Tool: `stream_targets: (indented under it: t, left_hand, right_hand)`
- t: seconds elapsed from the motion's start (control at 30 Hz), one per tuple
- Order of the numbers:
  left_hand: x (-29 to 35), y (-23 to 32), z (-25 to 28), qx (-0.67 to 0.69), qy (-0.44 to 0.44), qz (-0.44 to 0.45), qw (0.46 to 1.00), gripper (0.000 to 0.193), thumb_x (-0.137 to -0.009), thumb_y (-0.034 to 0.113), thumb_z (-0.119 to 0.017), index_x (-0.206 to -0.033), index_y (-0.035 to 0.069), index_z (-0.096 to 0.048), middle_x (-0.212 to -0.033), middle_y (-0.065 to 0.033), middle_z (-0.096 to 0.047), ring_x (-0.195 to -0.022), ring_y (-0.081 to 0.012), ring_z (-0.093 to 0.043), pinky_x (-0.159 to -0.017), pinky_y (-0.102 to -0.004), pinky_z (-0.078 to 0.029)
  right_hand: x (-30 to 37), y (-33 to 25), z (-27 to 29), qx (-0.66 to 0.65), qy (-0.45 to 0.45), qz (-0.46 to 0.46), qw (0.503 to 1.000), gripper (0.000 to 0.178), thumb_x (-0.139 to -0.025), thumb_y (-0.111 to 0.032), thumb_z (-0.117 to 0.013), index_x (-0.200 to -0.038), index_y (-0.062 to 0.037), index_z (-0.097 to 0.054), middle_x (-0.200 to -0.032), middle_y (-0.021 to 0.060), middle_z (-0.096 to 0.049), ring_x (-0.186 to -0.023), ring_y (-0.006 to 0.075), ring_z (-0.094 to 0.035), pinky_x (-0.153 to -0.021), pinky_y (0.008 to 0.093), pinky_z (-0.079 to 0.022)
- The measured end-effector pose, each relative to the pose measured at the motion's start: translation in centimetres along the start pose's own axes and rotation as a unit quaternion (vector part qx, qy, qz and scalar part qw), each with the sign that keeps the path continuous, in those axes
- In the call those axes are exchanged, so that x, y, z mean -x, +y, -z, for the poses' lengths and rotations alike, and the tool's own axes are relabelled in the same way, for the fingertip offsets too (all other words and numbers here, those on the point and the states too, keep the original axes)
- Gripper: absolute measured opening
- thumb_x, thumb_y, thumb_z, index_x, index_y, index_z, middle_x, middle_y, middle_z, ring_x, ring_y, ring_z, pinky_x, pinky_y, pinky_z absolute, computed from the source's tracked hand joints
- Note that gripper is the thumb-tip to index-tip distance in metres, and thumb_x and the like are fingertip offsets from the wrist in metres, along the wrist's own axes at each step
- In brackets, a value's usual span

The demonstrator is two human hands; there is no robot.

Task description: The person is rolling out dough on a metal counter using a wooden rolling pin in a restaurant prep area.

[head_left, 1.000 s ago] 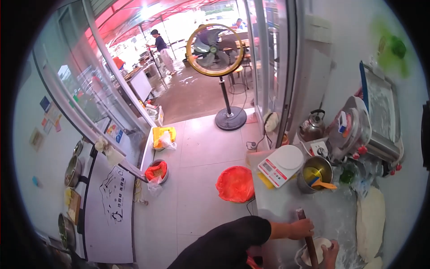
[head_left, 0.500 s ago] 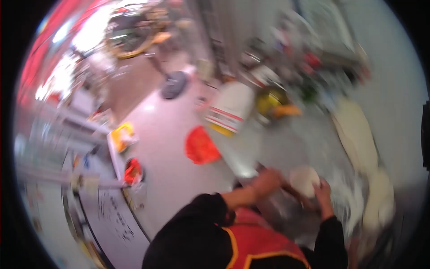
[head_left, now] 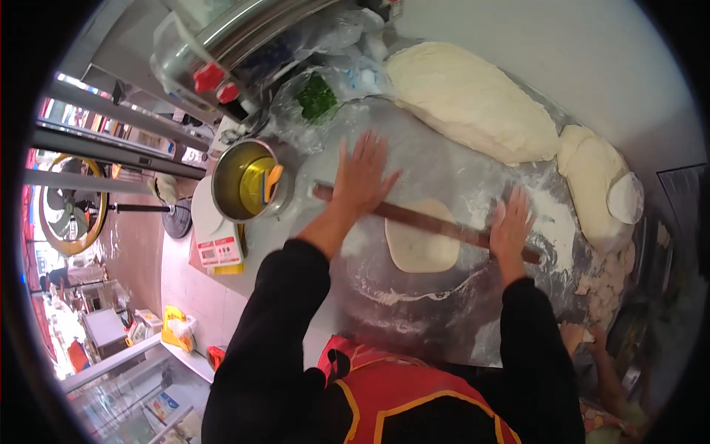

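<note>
A wooden rolling pin (head_left: 405, 215) lies aslant across a flat, roundish piece of dough (head_left: 423, 250) on the floured grey worktop (head_left: 325, 274). My left hand (head_left: 362, 176) presses flat on the pin near its left end, fingers stretched and the thumb out to the side. Toward the right end my right hand (head_left: 512, 224) rests on it the same way, palm down with fingers straight. Neither hand wraps round the pin. Loose flour (head_left: 551, 222) is spread beside my right hand.
Behind lie a large dough slab (head_left: 466, 100) and another dough mass (head_left: 592, 181). A steel pot (head_left: 222, 189) with yellow oil and a white scale (head_left: 220, 248) stand left, with chopped greens (head_left: 316, 98) beyond. Another person's hands (head_left: 580, 340) work at lower right.
My view has swung to the right over the worktop. My right hand has let go of the pale dough disc, which now lies under the pin, and both hands are flat on the pin.
</note>
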State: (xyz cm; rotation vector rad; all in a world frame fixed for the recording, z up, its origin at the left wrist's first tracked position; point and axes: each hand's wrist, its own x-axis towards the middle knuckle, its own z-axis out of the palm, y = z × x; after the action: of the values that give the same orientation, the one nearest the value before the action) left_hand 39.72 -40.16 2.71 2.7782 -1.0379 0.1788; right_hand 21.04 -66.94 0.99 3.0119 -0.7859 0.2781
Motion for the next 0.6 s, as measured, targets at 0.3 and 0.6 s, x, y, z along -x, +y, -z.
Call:
stream_targets:
  t: [0.3, 0.6]
  left_hand:
    - [12.5, -0.2, 1.9, 0.095, -0.075, -0.005, 0.993, 0.07, -0.089, 0.043, -0.052, -0.142, 0.001, -0.034, -0.147, -0.018, -0.035, -0.139, -0.0329, -0.026, -0.113, -0.0544, -0.013]
    - [-0.2, -1.9, 0.2, -0.016, -0.014, -0.002, 1.0, 0.069, -0.092, 0.048, -0.046, -0.14, 0.0, -0.037, -0.147, -0.0162, -0.035, -0.139, -0.0304, -0.026, -0.113, -0.054, -0.015]
  right_hand:
    - [14.2, -1.8, 3.2, -0.107, -0.055, 0.063, 0.991, 0.062, -0.087, -0.022, -0.054, -0.141, 0.0034, -0.034, -0.143, 0.0227, -0.039, -0.133, 0.036, -0.037, -0.109, 0.053, -0.024]
    - [0.5, -2.2, 1.5, -0.068, 0.013, 0.047, 0.996, 0.058, -0.094, -0.026, -0.05, -0.143, -0.0008, -0.031, -0.146, 0.0195, -0.035, -0.135, 0.0349, -0.033, -0.108, 0.055, -0.024]
